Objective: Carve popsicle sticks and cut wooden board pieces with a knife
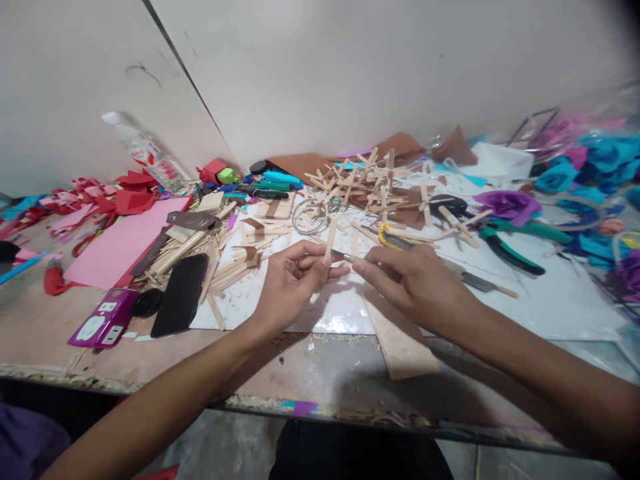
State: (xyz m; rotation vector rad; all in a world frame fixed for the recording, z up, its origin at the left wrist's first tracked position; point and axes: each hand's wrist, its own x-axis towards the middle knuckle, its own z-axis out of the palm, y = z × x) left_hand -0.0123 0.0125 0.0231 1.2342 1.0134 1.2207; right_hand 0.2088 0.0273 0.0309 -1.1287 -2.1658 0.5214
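My left hand (300, 273) pinches a wooden craft stick (331, 239) that stands nearly upright between thumb and fingers. In my right hand (410, 280) is a slim craft knife (345, 256), its blade pointing left and its tip at or very near the stick; contact is hard to make out. Both hands are above a white sheet (320, 310) strewn with shavings. Beneath the right wrist lies a flat wooden board (405, 350). Behind the hands is a heap of crossed craft sticks (373, 177), and a round clear ring (309, 217) stands near the left fingers.
Loose craft sticks (235, 273) and a black phone (180, 295) lie to the left, beside a purple device (104, 319) and pink paper (127, 237). A plastic bottle (147, 155) leans on the wall. Green-handled pliers (513, 250) and blue paper flowers (600, 167) are at right.
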